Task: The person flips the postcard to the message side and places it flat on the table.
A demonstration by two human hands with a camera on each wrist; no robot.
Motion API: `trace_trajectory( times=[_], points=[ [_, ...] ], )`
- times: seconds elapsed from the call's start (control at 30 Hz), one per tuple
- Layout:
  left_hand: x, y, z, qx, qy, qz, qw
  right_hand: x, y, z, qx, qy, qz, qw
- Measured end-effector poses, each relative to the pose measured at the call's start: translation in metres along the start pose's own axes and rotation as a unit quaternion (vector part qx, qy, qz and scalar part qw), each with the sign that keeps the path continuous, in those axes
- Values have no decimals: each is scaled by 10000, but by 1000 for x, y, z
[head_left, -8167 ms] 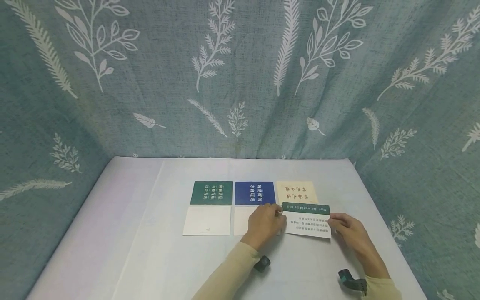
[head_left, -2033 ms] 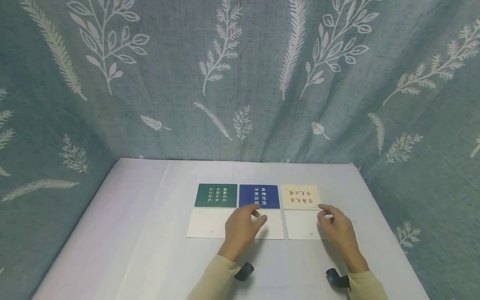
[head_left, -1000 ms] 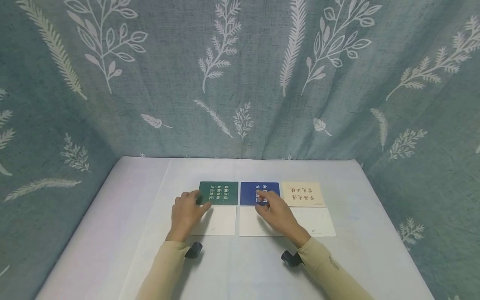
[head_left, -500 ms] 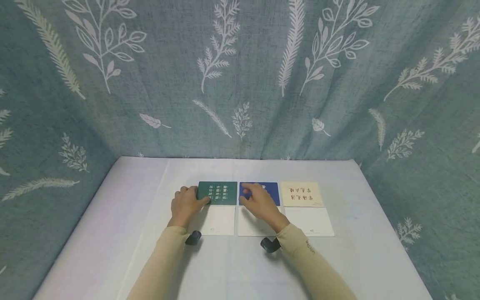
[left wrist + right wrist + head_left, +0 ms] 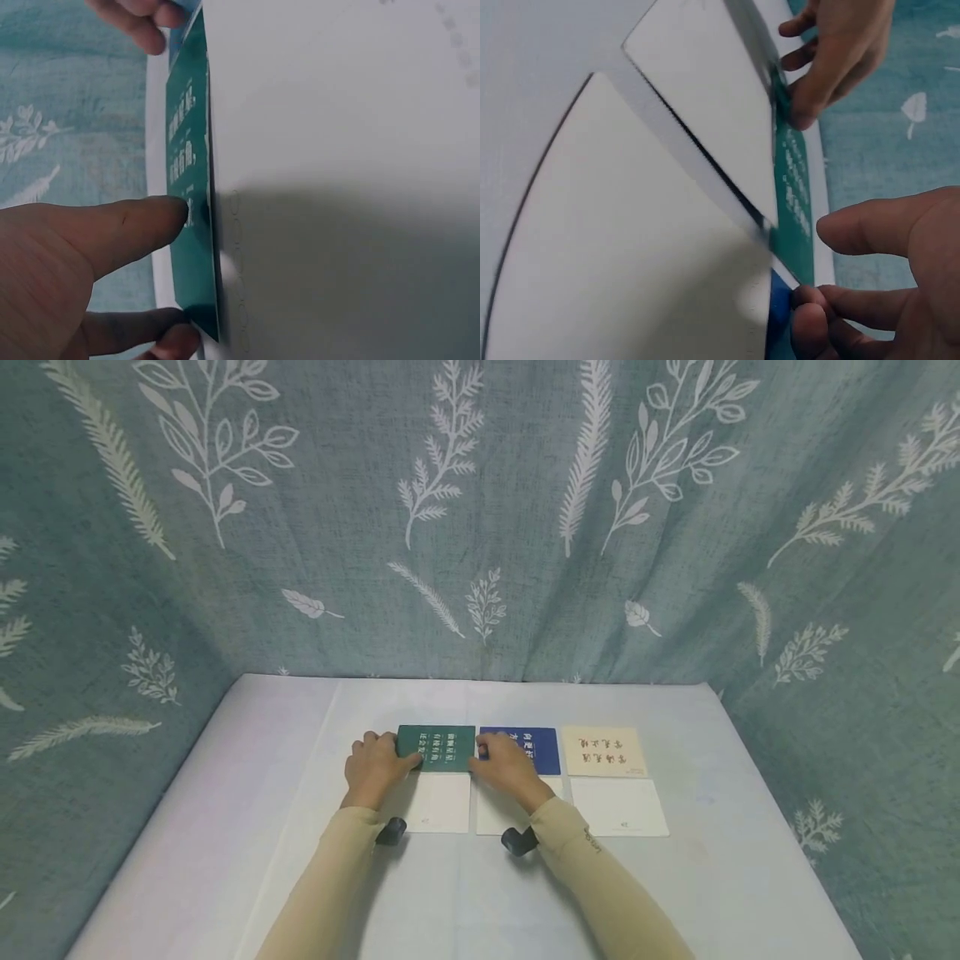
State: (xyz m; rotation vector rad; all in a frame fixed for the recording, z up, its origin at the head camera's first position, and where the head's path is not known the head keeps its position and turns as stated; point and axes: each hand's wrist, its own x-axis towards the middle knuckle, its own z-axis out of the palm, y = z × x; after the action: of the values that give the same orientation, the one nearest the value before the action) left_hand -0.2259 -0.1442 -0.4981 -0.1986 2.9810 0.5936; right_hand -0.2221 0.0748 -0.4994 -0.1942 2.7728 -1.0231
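Note:
A dark green card [image 5: 447,748] with white writing lies at the far left of the cards. My left hand [image 5: 372,772] is at its left side, and in the left wrist view the thumb [image 5: 154,225] lies on its face while the fingers are at its edge. My right hand [image 5: 512,768] is over the blue card [image 5: 542,747], reaching the green card's right edge. In the right wrist view a finger [image 5: 807,296] touches the green card's corner, and the thumb [image 5: 855,226] stands apart from that finger. The hand partly hides the blue card.
A cream card [image 5: 603,743] with brown writing completes the back row. In front lie a left white card [image 5: 442,806], a middle white card [image 5: 495,814] half under the right arm, and a right white card [image 5: 618,808]. A patterned curtain [image 5: 517,635] borders the white table [image 5: 285,827].
Earlier both hands held a green-and-white card at the right; a white card now lies there. Both hands have since moved left to the green card, the right hand most recently.

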Motion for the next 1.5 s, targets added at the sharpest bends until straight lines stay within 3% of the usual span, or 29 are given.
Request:
trace_trajectory(
  times=[0.5, 0.67, 0.97, 1.5],
  points=[
    [2, 3, 2, 127, -42, -71, 9999, 9, -10, 8, -540, 125, 302, 9980],
    [1, 1, 1, -239, -27, -110, 9997, 9, -9, 9, -208, 163, 426, 9987],
    [-2, -5, -4, -1009, 43, -249, 9946, 8, -3, 7, 598, 363, 220, 9973],
    [-30, 3, -16, -2182, 1069, 179, 9699, -14, 5, -12, 1442, 1130, 120, 9830]
  ],
)
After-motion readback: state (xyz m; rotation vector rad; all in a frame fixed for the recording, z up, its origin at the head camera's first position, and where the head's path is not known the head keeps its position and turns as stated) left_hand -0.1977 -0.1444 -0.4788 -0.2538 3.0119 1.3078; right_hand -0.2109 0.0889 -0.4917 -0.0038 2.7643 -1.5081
